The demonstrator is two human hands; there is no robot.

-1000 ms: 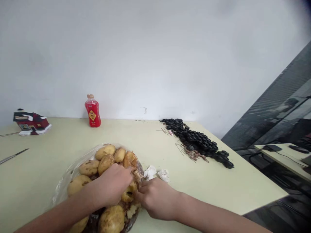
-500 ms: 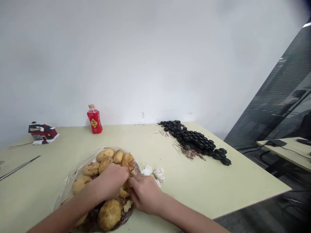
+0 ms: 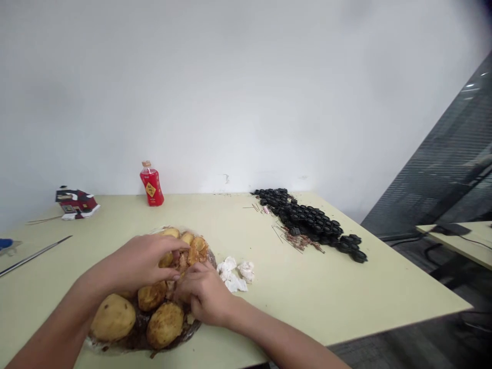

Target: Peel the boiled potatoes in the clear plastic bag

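Several potatoes [image 3: 165, 324] lie in a clear plastic bag [image 3: 140, 349] spread on the table, dark and wet-looking at the bottom. Some at the far right side are broken, with peeling brown skin [image 3: 197, 251]. Over the middle of the heap is my left hand [image 3: 140, 259], thumb and fingers apart, with nothing visibly gripped. My right hand [image 3: 205, 293] reaches in from the right beside it, its fingers curled down among the broken pieces. What those fingertips hold, if anything, is hidden. Crumpled white tissues [image 3: 232, 277] lie just right of the bag.
A red drink bottle [image 3: 152, 187] and a small model house [image 3: 78, 204] stand toward the wall. A thin metal rod [image 3: 34, 256] lies at left. Linked black round parts [image 3: 313, 220] with loose wires stretch across the table's right side.
My left hand has opened and moved left, away from my right hand. My right hand has shifted slightly left and its fingers point down into the potatoes. The view has shifted slightly.
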